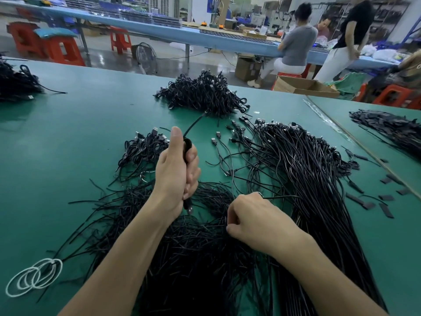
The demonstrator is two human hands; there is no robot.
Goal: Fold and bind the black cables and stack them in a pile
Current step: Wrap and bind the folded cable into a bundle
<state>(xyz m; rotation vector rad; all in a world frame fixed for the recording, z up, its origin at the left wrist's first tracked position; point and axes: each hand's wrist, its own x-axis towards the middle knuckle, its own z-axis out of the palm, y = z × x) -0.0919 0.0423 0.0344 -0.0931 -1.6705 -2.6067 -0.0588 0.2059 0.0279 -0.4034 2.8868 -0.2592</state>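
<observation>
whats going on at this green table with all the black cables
A person is bundling cables. Their left hand grips a folded cable upright, while the right hand appears to pinch a thin strand from the loose heap. A pile of bound cables sits farther back on the table.

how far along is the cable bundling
Done: a pile of bound cables sits at the far centre. In hand: the left hand grips a folded cable, the right hand pinches a thin black strand. Left: a large spread of loose cables on the right.
</observation>
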